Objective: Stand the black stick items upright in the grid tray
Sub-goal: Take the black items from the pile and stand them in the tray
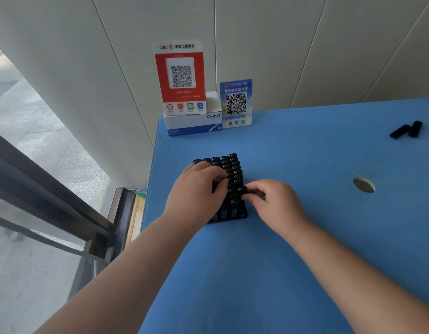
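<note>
A black grid tray [242, 215] sits on the flat blue worktop [293, 237], packed with upright black stick items [232, 165] standing in close rows, their rounded tops showing small pale dots. Only the near edge and right corner of the tray show beneath them.

The left hand [196, 189] lies over the left half of the tray, fingers curled down onto the tops of the sticks; whether it grips any one of them cannot be told. The right hand [273, 203] is at the tray's right edge, fingers bent and closed around one black stick [242, 190], whose top stands level with the row at that edge of the tray.

Well to the right of the tray and farther back, two loose black sticks [405, 130] lie on the worktop, touching at one end in a V. Between them and the tray, nearer the right, a round hole [364, 184] is cut in the worktop. Behind the tray, against the pale panelled wall, a white and blue cardboard box [191, 125] carries a red and white QR-code sign [181, 78]; a smaller blue QR-code sign [235, 103] stands just right of the box.
</note>
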Demonstrator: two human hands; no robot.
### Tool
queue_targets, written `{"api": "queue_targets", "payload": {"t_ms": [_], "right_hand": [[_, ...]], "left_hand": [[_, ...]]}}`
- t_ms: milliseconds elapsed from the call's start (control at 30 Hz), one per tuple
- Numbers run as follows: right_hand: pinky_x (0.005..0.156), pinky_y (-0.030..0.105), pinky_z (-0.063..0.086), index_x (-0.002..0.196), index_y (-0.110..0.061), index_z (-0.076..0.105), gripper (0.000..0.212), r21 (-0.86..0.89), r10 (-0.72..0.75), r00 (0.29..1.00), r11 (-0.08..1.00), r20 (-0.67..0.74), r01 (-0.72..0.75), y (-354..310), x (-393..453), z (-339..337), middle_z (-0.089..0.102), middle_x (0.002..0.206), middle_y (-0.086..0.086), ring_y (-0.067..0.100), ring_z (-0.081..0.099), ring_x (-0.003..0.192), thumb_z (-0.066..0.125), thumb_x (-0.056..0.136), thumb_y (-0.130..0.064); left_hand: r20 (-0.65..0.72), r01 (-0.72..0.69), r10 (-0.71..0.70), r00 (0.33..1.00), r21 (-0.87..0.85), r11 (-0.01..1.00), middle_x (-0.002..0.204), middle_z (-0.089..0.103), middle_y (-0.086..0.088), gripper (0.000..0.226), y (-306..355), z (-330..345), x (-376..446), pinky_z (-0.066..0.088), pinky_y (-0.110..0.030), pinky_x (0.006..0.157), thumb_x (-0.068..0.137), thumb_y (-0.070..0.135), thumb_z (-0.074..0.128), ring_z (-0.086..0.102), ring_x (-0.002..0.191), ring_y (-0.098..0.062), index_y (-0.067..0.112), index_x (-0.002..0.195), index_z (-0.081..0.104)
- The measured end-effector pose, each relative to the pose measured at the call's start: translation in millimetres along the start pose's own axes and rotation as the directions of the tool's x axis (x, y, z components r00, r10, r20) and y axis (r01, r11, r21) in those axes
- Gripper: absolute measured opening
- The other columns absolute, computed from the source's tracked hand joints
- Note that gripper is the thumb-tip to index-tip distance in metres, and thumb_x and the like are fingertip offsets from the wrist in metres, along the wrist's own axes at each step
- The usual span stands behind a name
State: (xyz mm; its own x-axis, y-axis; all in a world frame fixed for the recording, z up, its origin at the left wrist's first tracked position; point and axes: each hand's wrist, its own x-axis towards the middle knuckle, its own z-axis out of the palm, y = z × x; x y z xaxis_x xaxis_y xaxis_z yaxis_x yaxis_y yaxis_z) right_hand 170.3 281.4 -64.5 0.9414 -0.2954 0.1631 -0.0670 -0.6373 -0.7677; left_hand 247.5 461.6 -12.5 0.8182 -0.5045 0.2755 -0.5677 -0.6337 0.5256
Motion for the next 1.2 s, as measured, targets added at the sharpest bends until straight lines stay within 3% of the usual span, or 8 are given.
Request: {"api": "queue_targets", "payload": {"t_ms": [133, 467, 667, 933, 1067, 1200], "right_hand": [[0.08, 0.032, 0.058, 0.092, -0.039, 0.072, 0.016, 0.008, 0.094, 0.996, 0.996, -0.001, -0.094, 3, -5, -4, 0.072, 0.088, -0.025, -0.004, 0.068, 0.081, 0.081, 0.082, -0.031], [0.093, 0.033, 0.053, 0.114, -0.027, 0.066, 0.036, -0.079, 0.162, 0.97, 0.981, -0.183, -0.179, -3, -44, -55, 0.064, 0.103, -0.018, -0.001, 0.062, 0.097, 0.081, 0.081, -0.028], [0.096, 0.026, 0.046, 0.122, -0.026, 0.064, 0.045, -0.247, 0.182, 0.932, 0.932, -0.312, -0.265, -5, -86, -116, 0.061, 0.114, -0.015, 0.004, 0.059, 0.106, 0.08, 0.08, -0.033], [0.097, 0.034, 0.045, 0.122, -0.018, 0.063, 0.046, -0.485, 0.237, 0.853, 0.738, -0.465, -0.469, 8, -161, -203, 0.061, 0.12, -0.002, 0.023, 0.058, 0.115, 0.079, 0.081, -0.032], [0.1, 0.041, 0.045, 0.127, -0.019, 0.06, 0.051, -0.476, 0.288, 0.795, 0.675, -0.533, -0.564, 23, -197, -245, 0.059, 0.127, -0.001, 0.027, 0.055, 0.12, 0.078, 0.082, -0.035], [0.104, 0.041, 0.044, 0.131, -0.02, 0.057, 0.056, -0.457, 0.325, 0.786, 0.671, -0.526, -0.584, 43, -230, -287, 0.056, 0.132, -0.002, 0.025, 0.053, 0.124, 0.077, 0.082, -0.037]], "left_hand": [[-0.023, -0.031, 0.032, 0.999, 0.041, 0.999, 0.099, 0.063, 0.012, 0.017, -1, -2, -6, 0.039, -0.022, 0.085, 0.092, 0.029, 0.062, 0.055, 0.1, -0.015, 0.027, 0.105, 0.072], [0.02, -0.112, 0.111, 0.994, 0.138, 0.984, 0.121, 0.061, 0.001, 0.034, 12, -17, -20, 0.04, -0.034, 0.101, 0.091, 0.032, 0.064, 0.049, 0.12, -0.024, 0.022, 0.123, 0.065], [0.076, -0.317, 0.31, 0.948, 0.117, 0.941, 0.122, 0.063, -0.001, 0.04, 62, 1, -13, 0.039, -0.033, 0.103, 0.088, 0.031, 0.065, 0.052, 0.118, -0.023, 0.017, 0.126, 0.064], [0.23, -0.45, 0.418, 0.879, 0.11, 0.886, 0.136, 0.053, 0.001, 0.057, 134, 49, -13, 0.037, -0.036, 0.108, 0.09, 0.048, 0.058, 0.044, 0.129, -0.021, 0.019, 0.139, 0.052], [0.231, -0.479, 0.443, 0.866, 0.132, 0.868, 0.134, 0.054, 0.0, 0.057, 183, 70, -18, 0.039, -0.038, 0.106, 0.089, 0.049, 0.056, 0.046, 0.127, -0.024, 0.019, 0.137, 0.053], [0.215, -0.493, 0.465, 0.859, 0.096, 0.865, 0.132, 0.055, 0.003, 0.053, 234, 93, -29, 0.04, -0.036, 0.105, 0.088, 0.046, 0.058, 0.048, 0.124, -0.023, 0.024, 0.136, 0.053]]}}
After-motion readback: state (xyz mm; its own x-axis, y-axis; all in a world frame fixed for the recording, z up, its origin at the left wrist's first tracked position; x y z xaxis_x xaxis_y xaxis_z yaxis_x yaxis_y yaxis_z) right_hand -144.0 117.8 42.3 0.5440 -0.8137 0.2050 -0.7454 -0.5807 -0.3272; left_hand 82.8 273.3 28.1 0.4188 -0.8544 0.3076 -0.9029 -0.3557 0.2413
